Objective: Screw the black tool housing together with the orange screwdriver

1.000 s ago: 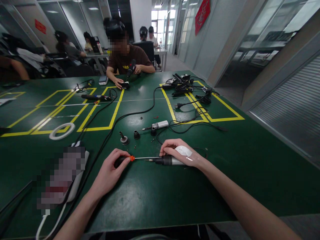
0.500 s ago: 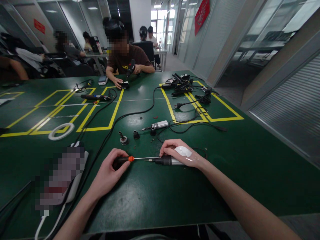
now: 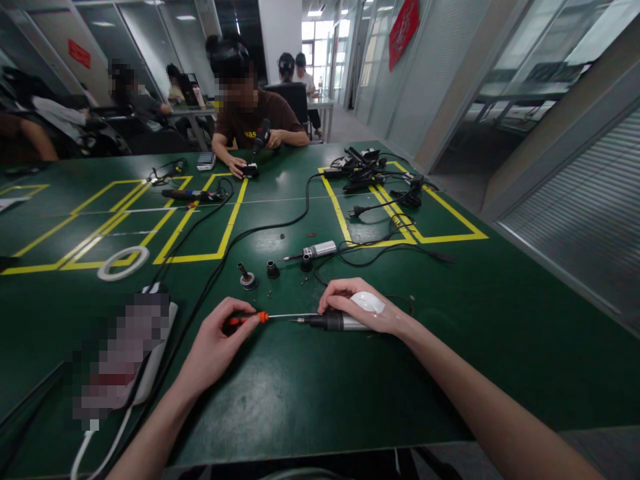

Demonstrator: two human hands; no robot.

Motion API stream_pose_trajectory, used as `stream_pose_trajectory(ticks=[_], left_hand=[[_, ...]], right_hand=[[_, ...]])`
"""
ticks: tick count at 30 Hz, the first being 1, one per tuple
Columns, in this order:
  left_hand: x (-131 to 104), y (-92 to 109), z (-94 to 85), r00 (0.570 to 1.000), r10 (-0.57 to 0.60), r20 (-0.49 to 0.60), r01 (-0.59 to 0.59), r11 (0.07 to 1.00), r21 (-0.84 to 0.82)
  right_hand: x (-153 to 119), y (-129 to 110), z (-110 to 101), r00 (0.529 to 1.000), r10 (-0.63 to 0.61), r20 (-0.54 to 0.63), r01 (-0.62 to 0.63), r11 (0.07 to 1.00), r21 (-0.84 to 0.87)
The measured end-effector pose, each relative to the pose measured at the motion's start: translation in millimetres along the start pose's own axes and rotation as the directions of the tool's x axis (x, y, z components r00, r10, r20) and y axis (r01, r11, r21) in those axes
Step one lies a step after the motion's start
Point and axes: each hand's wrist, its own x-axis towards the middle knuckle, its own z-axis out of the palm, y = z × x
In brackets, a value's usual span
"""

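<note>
My left hand (image 3: 220,343) is closed round the handle of a screwdriver (image 3: 263,317), which is orange and black. Its thin metal shaft points right, to the fingertips of my right hand (image 3: 360,305). That hand is closed, thumb and fingers together at the shaft's end; whatever they pinch is hidden. Beneath it lies a black and silver cylindrical tool (image 3: 330,323) with a narrow metal tip pointing left, its rear end covered by the hand. A white patch (image 3: 369,303) shows on the back of my right hand.
Beyond my hands lie a metal nozzle part (image 3: 247,278), two black collars (image 3: 273,269) and a second silver cylinder (image 3: 320,250). A power strip (image 3: 157,347) and white ring (image 3: 123,263) are on the left. Tangled cables (image 3: 363,167) lie far right. A person (image 3: 260,120) works opposite.
The screwdriver handle has turned in my left fingers, so an orange stripe now shows on it. My right hand and the cylindrical tool stay nearly in place.
</note>
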Motion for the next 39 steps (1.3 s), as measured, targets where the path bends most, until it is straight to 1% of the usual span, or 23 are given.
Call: stream_pose_trajectory(ticks=[7, 12, 19, 30, 35, 39], left_hand=[[0.2, 1.8, 2.2, 1.000, -0.024, 0.008, 0.024, 1.000, 0.007], [-0.4, 4.5, 1.5, 1.000, -0.013, -0.002, 0.013, 1.000, -0.009], [-1.5, 3.3, -1.5, 0.997, -0.074, 0.033, 0.076, 0.996, -0.043], [-0.7, 4.0, -0.6, 0.996, -0.085, 0.003, 0.085, 0.995, -0.043], [-0.9, 0.5, 0.8, 0.998, -0.061, -0.011, 0.061, 0.998, -0.032], [-0.8, -1.0, 2.0, 0.998, 0.016, -0.056, -0.017, 1.000, -0.017]], right_hand=[[-0.8, -5.0, -0.6, 1.000, -0.008, 0.007, 0.008, 1.000, -0.024], [-1.0, -6.8, -0.7, 1.000, -0.005, 0.013, 0.006, 0.999, -0.032], [-1.0, -6.9, -1.0, 1.000, -0.015, 0.015, 0.016, 0.999, -0.034], [-1.7, -3.2, -1.7, 1.000, -0.019, 0.009, 0.020, 0.999, -0.044], [-2.3, -4.1, -1.7, 1.000, -0.014, 0.005, 0.014, 0.999, -0.052], [-2.2, -5.1, -1.0, 1.000, -0.014, 0.011, 0.014, 0.999, -0.032]])
